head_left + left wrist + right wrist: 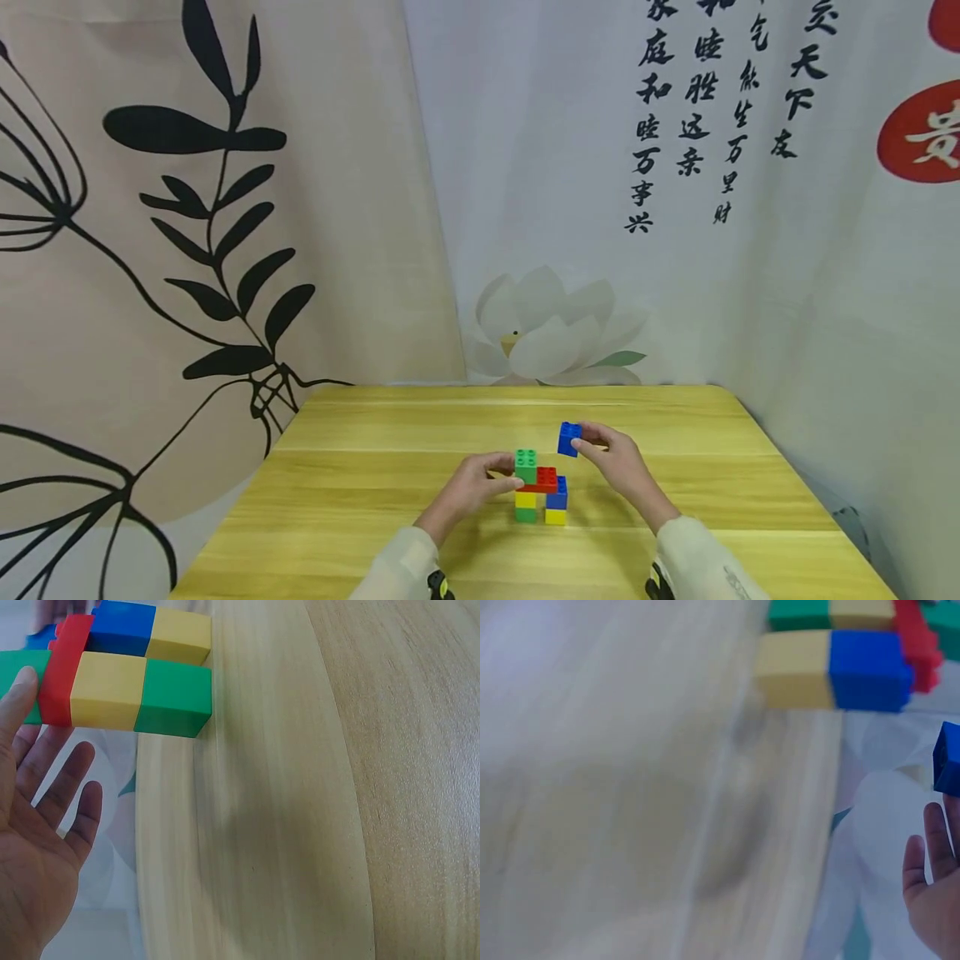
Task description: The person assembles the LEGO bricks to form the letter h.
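A small building of toy bricks stands on the table. Its left column is a green brick with a yellow brick on it, its right column a yellow brick under a blue brick. Across both lies a red brick, with an upper green brick on its left end. My left hand pinches that upper green brick, thumb in front; in the left wrist view its other fingers are spread. Raised above the right side, my right hand pinches a loose blue brick, apart from the building.
The wooden table reaches back to a hanging cloth printed with plants, a lotus and writing. Both sleeves rest low over the front part of the table.
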Action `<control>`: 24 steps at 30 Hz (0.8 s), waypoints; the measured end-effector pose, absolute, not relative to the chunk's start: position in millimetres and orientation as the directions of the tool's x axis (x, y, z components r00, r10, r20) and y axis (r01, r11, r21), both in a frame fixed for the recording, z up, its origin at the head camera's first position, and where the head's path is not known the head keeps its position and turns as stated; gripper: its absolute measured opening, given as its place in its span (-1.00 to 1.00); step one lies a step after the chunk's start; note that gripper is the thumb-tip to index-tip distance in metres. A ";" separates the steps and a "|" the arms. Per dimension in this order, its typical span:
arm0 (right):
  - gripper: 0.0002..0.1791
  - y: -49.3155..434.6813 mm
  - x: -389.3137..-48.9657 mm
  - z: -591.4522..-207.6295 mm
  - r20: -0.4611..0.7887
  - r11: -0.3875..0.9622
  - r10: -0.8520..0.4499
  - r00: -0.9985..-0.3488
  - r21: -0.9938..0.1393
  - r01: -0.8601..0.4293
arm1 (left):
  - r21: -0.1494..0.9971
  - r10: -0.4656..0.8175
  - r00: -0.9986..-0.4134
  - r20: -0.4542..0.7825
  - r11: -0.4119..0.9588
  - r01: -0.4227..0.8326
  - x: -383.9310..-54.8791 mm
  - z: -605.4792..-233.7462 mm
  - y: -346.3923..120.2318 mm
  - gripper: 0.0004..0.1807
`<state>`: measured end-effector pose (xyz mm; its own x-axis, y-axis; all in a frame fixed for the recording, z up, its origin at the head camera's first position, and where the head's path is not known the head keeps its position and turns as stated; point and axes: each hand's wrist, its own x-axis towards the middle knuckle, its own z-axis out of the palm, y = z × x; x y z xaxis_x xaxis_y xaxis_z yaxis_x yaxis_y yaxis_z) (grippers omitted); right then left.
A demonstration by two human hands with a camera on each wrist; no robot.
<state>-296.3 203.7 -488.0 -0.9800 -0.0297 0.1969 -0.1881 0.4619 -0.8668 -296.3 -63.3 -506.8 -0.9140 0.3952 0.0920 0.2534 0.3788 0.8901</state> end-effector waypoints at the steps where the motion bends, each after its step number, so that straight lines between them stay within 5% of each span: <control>1: -0.41 200.5 -295.7 -483.5 0.200 0.459 -0.039 -0.979 -0.867 -0.195 | 0.890 0.393 -0.915 0.089 0.382 0.250 -296.5 -506.8 -63.4 -0.71; 24: -0.58 153.0 -281.6 -449.4 0.267 0.425 -0.307 -0.914 -0.820 -0.382 | 0.898 0.416 -0.906 0.084 0.362 0.249 -295.4 -505.1 -66.6 -0.73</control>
